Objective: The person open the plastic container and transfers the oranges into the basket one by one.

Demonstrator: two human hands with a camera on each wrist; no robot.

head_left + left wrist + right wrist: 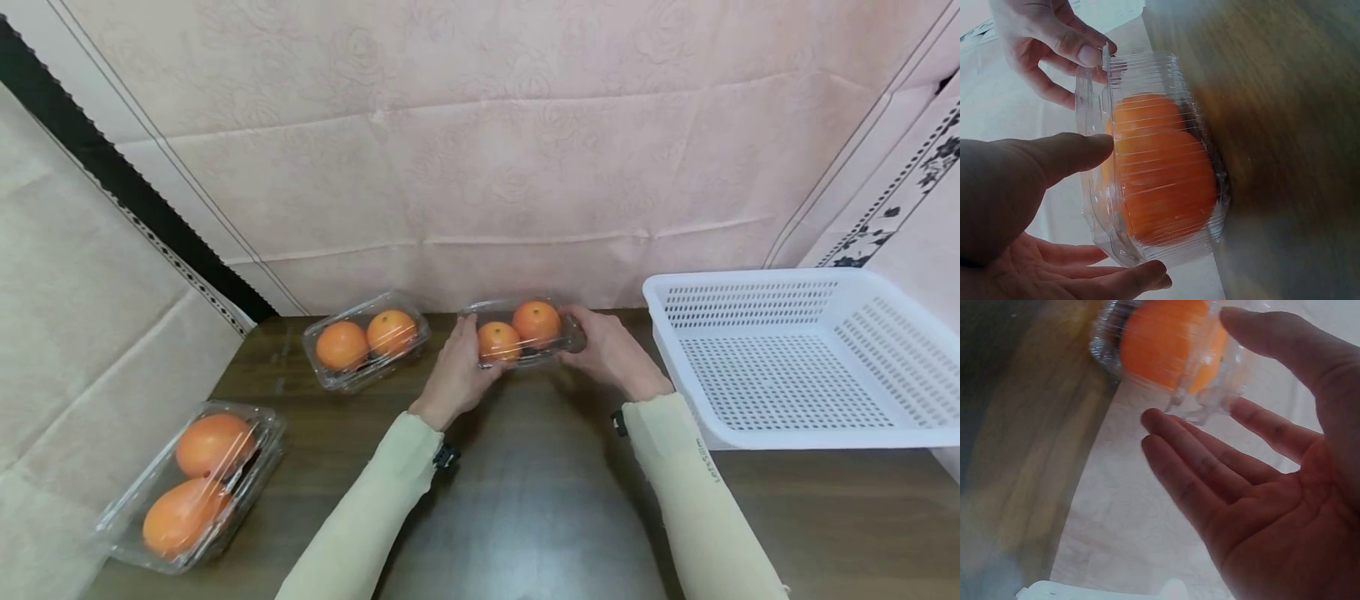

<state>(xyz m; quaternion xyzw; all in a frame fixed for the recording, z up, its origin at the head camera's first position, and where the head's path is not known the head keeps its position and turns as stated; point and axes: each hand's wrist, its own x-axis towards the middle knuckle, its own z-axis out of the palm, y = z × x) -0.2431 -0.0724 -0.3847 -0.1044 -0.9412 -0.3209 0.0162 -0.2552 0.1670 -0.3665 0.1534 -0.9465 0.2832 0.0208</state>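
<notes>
Between my two hands is a clear plastic clamshell box with two oranges inside, near the back of the table. My left hand grips its left end. In the left wrist view, the thumb lies on the box's rim and the other fingers reach round the end. My right hand holds the right end. The right wrist view shows that thumb at the rim and the index finger touching the edge from the other side, the remaining fingers extended.
A second clear box of two oranges stands to the left, near the back wall. A third box with two oranges lies at the table's left edge. At right stands a white perforated plastic basket. Patterned cloth hangs behind the wooden table.
</notes>
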